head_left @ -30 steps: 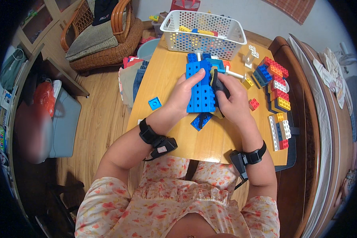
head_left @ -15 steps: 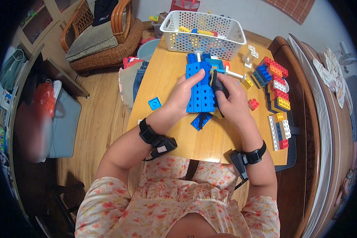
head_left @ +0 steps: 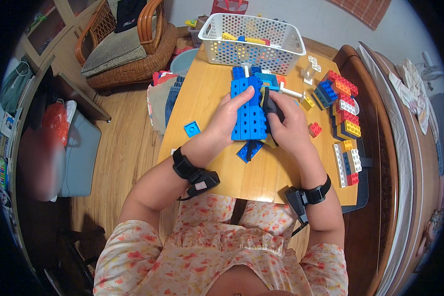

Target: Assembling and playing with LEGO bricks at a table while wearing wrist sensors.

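Note:
My left hand (head_left: 224, 117) grips a long blue toy block assembly (head_left: 243, 118), with a row of holes along its face and studs along its right side. The thumb lies on its upper part. My right hand (head_left: 290, 121) is closed on a dark cloth (head_left: 268, 104) with yellowish parts, pressed against the assembly's studded side. Its fingertips are partly hidden. Below the assembly, a blue studded plate (head_left: 245, 153) lies on the table, crossed by a thin dark strip. To the left rests a small light-blue square piece (head_left: 192, 129).
A white perforated basket (head_left: 254, 56) holding blocks stands at the table's far edge. Along the right side are stacked multicoloured blocks (head_left: 348, 117), a lower block build (head_left: 348, 165), a red brick (head_left: 315, 129) and a yellow brick (head_left: 308, 103). A wicker chair (head_left: 133, 64) stands far left.

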